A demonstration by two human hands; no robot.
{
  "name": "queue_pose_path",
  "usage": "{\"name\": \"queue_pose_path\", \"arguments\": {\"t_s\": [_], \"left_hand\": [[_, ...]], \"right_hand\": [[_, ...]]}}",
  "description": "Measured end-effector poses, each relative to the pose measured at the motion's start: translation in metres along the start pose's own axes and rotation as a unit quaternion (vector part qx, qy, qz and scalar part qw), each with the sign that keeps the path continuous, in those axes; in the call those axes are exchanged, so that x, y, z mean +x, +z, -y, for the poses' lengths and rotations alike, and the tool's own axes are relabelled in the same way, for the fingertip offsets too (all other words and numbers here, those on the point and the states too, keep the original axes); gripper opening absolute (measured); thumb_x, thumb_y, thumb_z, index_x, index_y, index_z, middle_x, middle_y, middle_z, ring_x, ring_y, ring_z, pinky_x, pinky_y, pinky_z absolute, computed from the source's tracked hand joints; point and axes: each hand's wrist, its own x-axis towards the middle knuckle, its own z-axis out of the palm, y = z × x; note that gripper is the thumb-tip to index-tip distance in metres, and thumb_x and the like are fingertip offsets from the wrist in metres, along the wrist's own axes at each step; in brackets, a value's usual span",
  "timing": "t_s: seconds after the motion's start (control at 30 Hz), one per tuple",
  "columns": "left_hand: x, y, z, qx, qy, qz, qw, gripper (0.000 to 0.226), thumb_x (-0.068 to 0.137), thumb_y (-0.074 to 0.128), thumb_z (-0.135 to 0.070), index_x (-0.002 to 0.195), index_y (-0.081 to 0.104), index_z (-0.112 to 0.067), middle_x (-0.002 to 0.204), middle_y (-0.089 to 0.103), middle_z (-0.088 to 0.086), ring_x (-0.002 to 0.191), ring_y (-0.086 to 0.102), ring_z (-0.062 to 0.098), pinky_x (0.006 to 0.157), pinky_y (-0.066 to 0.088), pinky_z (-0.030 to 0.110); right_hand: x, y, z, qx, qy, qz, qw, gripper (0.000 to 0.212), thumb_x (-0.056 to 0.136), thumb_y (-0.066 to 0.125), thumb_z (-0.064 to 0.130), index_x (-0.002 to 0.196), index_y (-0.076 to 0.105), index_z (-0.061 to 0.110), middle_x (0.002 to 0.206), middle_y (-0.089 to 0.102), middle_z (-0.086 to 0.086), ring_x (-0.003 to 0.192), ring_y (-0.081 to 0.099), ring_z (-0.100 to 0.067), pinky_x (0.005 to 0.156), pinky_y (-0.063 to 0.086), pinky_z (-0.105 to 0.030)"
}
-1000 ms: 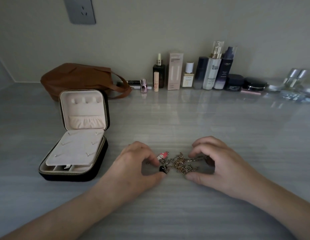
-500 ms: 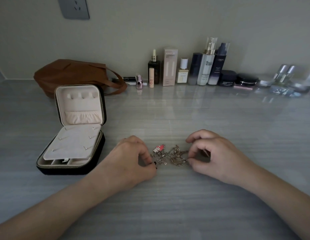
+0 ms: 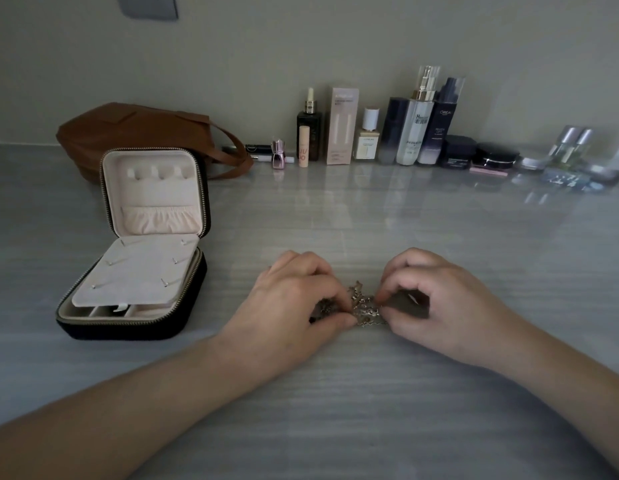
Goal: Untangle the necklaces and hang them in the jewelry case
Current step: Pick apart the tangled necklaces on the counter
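Two pinches: my left hand (image 3: 294, 301) and right hand (image 3: 439, 299) grip the tangled gold chain necklaces (image 3: 363, 306) between them, right of the open black zipped jewelry case (image 3: 128, 329); clump runs left-right, left hand nearer.

Brown bag (image 3: 134, 133) (cosmetics (image 3: 415, 129) beside)
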Motion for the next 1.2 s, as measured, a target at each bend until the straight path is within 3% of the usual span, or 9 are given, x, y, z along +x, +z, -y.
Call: {"name": "queue_pose_path", "arguments": {"t_s": [0.17, 0.33, 0.47, 0.57, 0.67, 0.83, 1.0, 1.1, 1.2], "left_hand": [[0.003, 0.001, 0.005, -0.015, -0.005, -0.033, 0.999, 0.02, 0.076, 0.061, -0.04, 0.075, 0.071, -0.023, 0.089, 0.058, -0.015, 0.09, 0.048, 0.005, 0.081, 0.037, 0.014], [0.004, 0.0, 0.009, -0.065, -0.055, -0.048, 0.995, 0.015, 0.085, 0.066, -0.03, 0.074, 0.068, -0.019, 0.088, 0.06, -0.016, 0.093, 0.054, 0.006, 0.081, 0.035, 0.007], [0.005, 0.002, 0.016, -0.088, -0.075, -0.064, 0.991, 0.02, 0.083, 0.057, -0.035, 0.068, 0.063, -0.024, 0.084, 0.061, -0.015, 0.088, 0.057, 0.004, 0.08, 0.04, 0.012], [0.005, -0.001, 0.014, -0.108, -0.091, -0.069, 0.988, 0.028, 0.089, 0.056, -0.031, 0.061, 0.053, -0.034, 0.082, 0.061, -0.012, 0.075, 0.055, -0.002, 0.068, 0.037, 0.007], [0.005, -0.004, 0.012, -0.133, -0.123, -0.073, 0.981, 0.024, 0.09, 0.058, -0.021, 0.067, 0.057, -0.028, 0.083, 0.062, -0.006, 0.061, 0.051, -0.001, 0.059, 0.036, 0.008], [0.006, -0.006, 0.012, -0.187, -0.169, -0.086, 0.964, 0.012, 0.085, 0.059, -0.028, 0.074, 0.064, -0.025, 0.082, 0.065, -0.009, 0.055, 0.049, 0.004, 0.057, 0.04, 0.012], [0.005, -0.009, 0.011, -0.223, -0.188, -0.069, 0.954, 0.017, 0.088, 0.056, -0.031, 0.08, 0.066, -0.019, 0.054, 0.056, -0.016, 0.05, 0.045, 0.002, 0.05, 0.036, 0.014], [0.005, -0.011, 0.013, -0.229, -0.181, -0.069, 0.954, 0.021, 0.088, 0.055, -0.033, 0.081, 0.067, -0.018, 0.07, 0.064, 0.001, 0.064, 0.053, 0.018, 0.058, 0.042, 0.024], [0.005, -0.012, 0.013, -0.213, -0.168, -0.067, 0.96, 0.017, 0.087, 0.059, -0.028, 0.076, 0.068, -0.018, 0.085, 0.068, -0.001, 0.068, 0.059, 0.018, 0.06, 0.042, 0.016]], "right_hand": [[0.0, 0.002, -0.002, -0.016, -0.007, -0.005, 1.0, 0.012, 0.07, 0.064, 0.032, 0.075, 0.072, 0.025, 0.089, 0.057, 0.019, 0.086, 0.05, 0.011, 0.074, 0.032, 0.0], [0.001, 0.0, -0.003, -0.024, -0.003, -0.008, 1.0, 0.015, 0.073, 0.061, 0.035, 0.075, 0.069, 0.022, 0.087, 0.057, 0.016, 0.084, 0.052, 0.002, 0.072, 0.035, -0.004], [0.002, -0.001, -0.006, -0.025, -0.005, -0.019, 0.999, 0.019, 0.079, 0.057, 0.036, 0.075, 0.068, 0.02, 0.087, 0.058, 0.014, 0.082, 0.054, -0.001, 0.073, 0.037, -0.006], [0.002, -0.001, -0.008, -0.024, -0.012, -0.031, 0.999, 0.03, 0.083, 0.048, 0.043, 0.073, 0.065, 0.02, 0.086, 0.058, 0.013, 0.081, 0.053, -0.001, 0.07, 0.035, -0.003], [0.003, -0.001, -0.007, -0.012, -0.014, -0.046, 0.999, 0.027, 0.084, 0.039, 0.044, 0.072, 0.055, 0.026, 0.083, 0.058, 0.011, 0.08, 0.054, -0.005, 0.07, 0.037, -0.007], [0.003, -0.001, -0.008, 0.004, -0.025, -0.064, 0.998, 0.027, 0.087, 0.036, 0.043, 0.076, 0.054, 0.026, 0.081, 0.057, 0.01, 0.077, 0.056, -0.008, 0.071, 0.042, -0.019], [0.004, 0.0, -0.007, 0.012, -0.015, -0.08, 0.997, 0.027, 0.087, 0.035, 0.048, 0.078, 0.054, 0.031, 0.08, 0.059, 0.011, 0.077, 0.056, -0.007, 0.071, 0.042, -0.02], [0.005, 0.001, -0.005, 0.033, 0.001, -0.092, 0.995, 0.025, 0.085, 0.036, 0.051, 0.077, 0.053, 0.035, 0.078, 0.06, 0.013, 0.077, 0.057, -0.007, 0.067, 0.042, -0.017], [0.007, 0.0, -0.002, 0.072, 0.029, -0.101, 0.992, 0.016, 0.085, 0.046, 0.045, 0.075, 0.054, 0.036, 0.078, 0.065, 0.014, 0.074, 0.057, 0.0, 0.063, 0.04, -0.011]]}}
